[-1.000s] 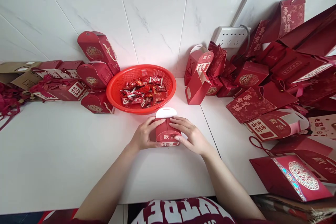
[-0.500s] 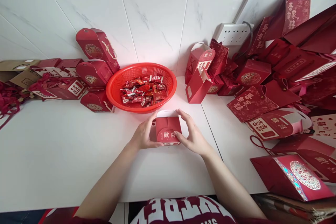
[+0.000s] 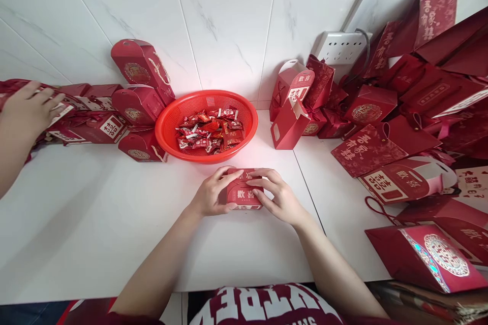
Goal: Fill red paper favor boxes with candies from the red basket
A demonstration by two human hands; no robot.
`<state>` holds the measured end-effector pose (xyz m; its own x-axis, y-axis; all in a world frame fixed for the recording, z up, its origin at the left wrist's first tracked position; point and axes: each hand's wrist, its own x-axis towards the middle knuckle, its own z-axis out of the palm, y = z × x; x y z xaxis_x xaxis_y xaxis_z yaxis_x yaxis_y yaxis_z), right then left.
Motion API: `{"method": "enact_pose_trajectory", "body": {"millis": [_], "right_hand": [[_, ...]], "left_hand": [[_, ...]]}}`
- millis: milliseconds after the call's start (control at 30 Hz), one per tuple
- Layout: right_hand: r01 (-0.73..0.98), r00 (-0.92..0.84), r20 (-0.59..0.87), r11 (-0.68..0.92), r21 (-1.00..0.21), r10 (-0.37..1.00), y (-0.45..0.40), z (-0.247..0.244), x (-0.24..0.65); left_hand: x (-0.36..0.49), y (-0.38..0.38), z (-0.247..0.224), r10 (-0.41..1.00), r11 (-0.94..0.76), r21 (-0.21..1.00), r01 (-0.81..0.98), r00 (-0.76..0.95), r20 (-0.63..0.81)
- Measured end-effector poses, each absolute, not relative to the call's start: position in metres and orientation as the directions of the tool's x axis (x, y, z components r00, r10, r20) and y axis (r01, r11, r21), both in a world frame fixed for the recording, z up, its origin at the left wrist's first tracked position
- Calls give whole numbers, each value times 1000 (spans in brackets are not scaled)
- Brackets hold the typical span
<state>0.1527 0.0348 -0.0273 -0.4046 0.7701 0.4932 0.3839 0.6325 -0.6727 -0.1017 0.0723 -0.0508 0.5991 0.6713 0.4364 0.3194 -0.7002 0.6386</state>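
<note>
A small red gift box [image 3: 244, 194] with gold characters rests on the white tabletop in front of me. Its curved top flaps are folded down flat. From the left, my left hand [image 3: 214, 192] grips it, thumb at the near lower edge and fingers over the top. On the other side my right hand [image 3: 277, 197] holds it with the thumb on the front flap and the fingers across the far flap. Just beyond the box is a red plastic basket [image 3: 159, 137] of wrapped sweets [image 3: 209, 131].
Another person's hand [image 3: 28, 109] reaches in at the left with a red item. Red gift boxes [image 3: 137, 104] are stacked left of the basket. Many more boxes and bags [image 3: 366, 147] crowd the right side. A white power strip [image 3: 339, 48] sits against the tiled wall [image 3: 229, 15].
The far flap, which stood up, is now folded down over the box top, and my fingers have moved onto it. Another person's hand has entered at the left.
</note>
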Motion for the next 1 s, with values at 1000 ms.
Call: {"method": "enact_pose_trajectory", "body": {"millis": [1000], "right_hand": [[265,-208,340,387,-883,917,34,-37,150]], "left_hand": [[-120,58,2,767,-428,815,391,634,99]]}}
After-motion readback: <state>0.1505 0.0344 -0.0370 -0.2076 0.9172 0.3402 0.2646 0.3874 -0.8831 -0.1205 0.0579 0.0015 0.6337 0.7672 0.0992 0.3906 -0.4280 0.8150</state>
